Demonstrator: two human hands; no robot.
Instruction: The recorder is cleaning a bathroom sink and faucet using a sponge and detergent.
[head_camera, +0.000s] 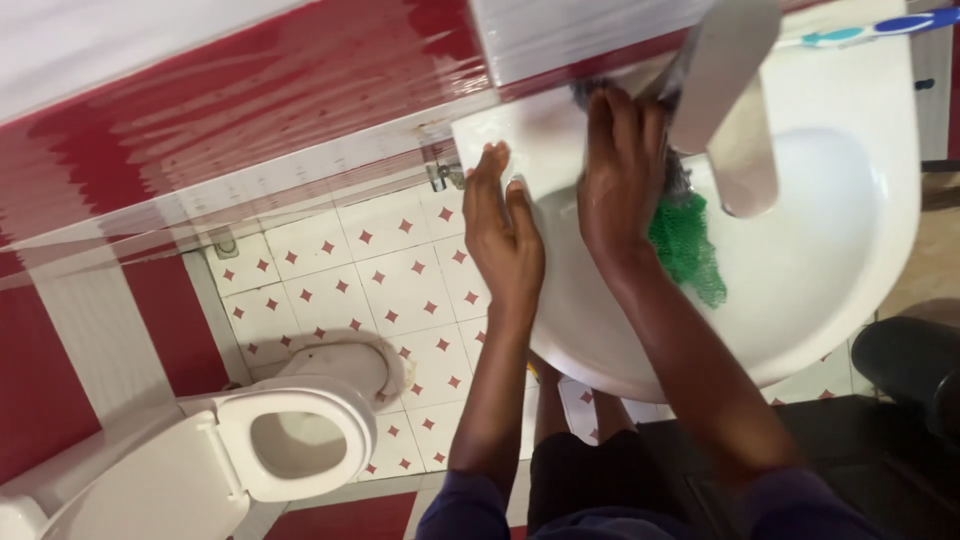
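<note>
right hand (622, 165) presses green mesh scrubber (688, 245) at faucet (722, 75) base | left hand (503, 235) flat, empty, on washbasin (860, 250) rim | bowl already looks clean

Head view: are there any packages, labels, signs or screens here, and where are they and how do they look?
None in view.
Sink: white basin, right.
Toothbrush: blue and teal, on the rim.
Green mesh scrubber: under the right hand.
Left hand: on the rim.

A white ceramic washbasin (860, 240) carries a green mesh scrubber (688, 245) on its inner slope, and a blue-and-teal toothbrush (870, 30) on its back rim (far corner). The white floor tiles with red diamonds (340, 280) bear a white toilet (200, 450).
</note>
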